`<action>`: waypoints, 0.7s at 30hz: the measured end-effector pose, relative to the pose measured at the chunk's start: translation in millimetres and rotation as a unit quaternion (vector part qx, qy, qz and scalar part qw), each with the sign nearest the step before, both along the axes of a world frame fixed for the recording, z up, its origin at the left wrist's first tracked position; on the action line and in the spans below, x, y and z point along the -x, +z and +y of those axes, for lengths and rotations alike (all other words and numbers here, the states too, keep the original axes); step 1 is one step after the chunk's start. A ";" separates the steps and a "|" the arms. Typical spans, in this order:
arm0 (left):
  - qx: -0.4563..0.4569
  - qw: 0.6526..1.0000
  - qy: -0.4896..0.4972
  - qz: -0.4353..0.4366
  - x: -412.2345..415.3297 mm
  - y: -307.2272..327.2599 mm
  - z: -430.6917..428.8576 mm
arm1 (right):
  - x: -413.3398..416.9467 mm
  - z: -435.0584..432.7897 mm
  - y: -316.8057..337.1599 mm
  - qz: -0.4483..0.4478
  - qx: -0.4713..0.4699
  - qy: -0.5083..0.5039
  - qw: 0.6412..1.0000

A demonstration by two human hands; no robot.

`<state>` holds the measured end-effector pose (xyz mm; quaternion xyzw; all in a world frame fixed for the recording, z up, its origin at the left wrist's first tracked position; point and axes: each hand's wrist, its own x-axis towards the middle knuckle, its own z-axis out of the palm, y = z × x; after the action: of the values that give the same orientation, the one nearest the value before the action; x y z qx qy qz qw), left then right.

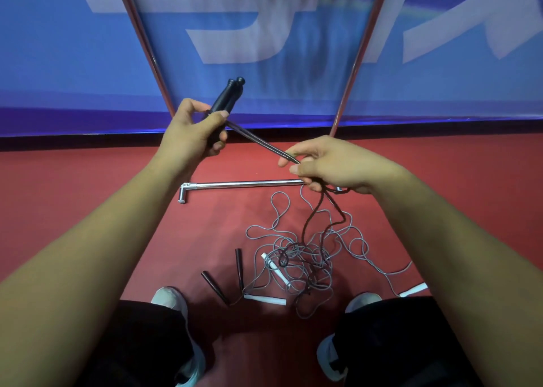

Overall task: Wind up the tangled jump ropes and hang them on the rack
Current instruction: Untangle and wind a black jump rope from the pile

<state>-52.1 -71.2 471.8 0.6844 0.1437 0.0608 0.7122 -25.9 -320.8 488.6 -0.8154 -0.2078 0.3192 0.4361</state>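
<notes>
Winding barely begun: my left grip (188,134) clamps both black handles (226,98), right grip (332,166) pinches their dark rope (261,142), grey tangle (305,257) at 6 o'clock, rack (244,184) bare.

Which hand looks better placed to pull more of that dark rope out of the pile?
Probably the right hand: it already pinches the dark rope leading down into the tangle, while the left hand grips both black handles.
</notes>
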 end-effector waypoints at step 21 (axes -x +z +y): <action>0.079 0.983 -0.161 -0.039 10.6 26.5 -14.4 | 4.2 5.6 -25.2 -0.013 -0.039 -0.032 0.999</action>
<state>-62.7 -85.6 498.2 0.6374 0.0084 -0.0397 0.7695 -30.1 -315.3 463.4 -0.8081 -0.1995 0.2863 0.4746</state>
